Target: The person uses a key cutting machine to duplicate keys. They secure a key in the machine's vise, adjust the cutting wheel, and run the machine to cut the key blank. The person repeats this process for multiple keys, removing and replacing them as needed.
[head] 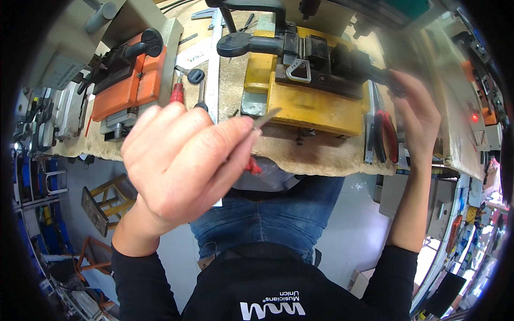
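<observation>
My left hand (188, 156) is raised in front of the bench, thumb and fingertips pinching a thin metal piece that looks like a key blade (268, 117); the rest of it is hidden in my grip. At the right, my right hand (417, 104) has its fingers around a black clamp handle (379, 74), blurred, on a yellow key-cutting machine (317, 106). Another black wing handle (237, 44) sticks out of the machine's left clamp. Between them, the dark clamp jaws (315, 48) sit above a triangular metal piece (299, 71).
An orange key-cutting machine (136, 80) stands to the left. Between the machines lie a black-headed key (196, 75), a red-handled tool (177, 93) and a caliper (215, 24). Red-handled pliers (387, 134) lie by my right hand. A wooden stool (106, 204) stands below left.
</observation>
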### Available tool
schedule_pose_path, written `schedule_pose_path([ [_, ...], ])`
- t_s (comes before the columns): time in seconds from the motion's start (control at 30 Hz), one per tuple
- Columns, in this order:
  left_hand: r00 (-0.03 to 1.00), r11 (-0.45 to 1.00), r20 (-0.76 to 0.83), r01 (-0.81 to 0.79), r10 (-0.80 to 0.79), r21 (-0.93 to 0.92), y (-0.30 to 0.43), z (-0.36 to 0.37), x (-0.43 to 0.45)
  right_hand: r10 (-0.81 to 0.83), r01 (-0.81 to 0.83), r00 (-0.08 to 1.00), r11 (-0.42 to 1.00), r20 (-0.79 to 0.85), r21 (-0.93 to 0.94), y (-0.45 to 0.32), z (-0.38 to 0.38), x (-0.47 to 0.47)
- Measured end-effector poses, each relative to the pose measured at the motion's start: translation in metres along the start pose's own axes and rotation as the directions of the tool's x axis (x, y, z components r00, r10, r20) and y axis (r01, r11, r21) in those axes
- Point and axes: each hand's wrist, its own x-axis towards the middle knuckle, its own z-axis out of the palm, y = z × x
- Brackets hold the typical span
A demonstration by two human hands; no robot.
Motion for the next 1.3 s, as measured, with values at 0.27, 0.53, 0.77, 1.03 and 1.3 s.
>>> schedule_pose_path([
  [0.27,0.998,0.947,-0.037,0.063,-0.054,0.316,-0.045,0.007,-0.004,-0.377,0.286,0.895,0.895,-0.237,-0.342,-0.023,0.012,-0.029],
  [0.53,0.988,0.893,0.023,0.128,-0.152,0.431,-0.059,0.015,-0.002,-0.657,0.611,0.751,0.656,0.063,-0.444,-0.074,0.069,-0.001],
  [0.77,0.990,0.970,0.126,0.035,-0.067,0.242,-0.082,0.028,0.029,-0.680,0.603,0.727,0.572,0.089,-0.555,-0.071,0.093,0.025],
  [1.03,0.970,0.986,0.235,-0.104,0.071,0.133,-0.103,0.028,0.040,-0.754,0.637,0.648,0.459,0.108,-0.620,-0.065,0.097,0.025],
  [1.3,0.489,0.388,0.702,0.866,-0.518,-0.316,-0.112,0.040,0.046,-0.757,0.676,0.649,0.526,0.078,-0.515,-0.065,0.098,0.026],
])
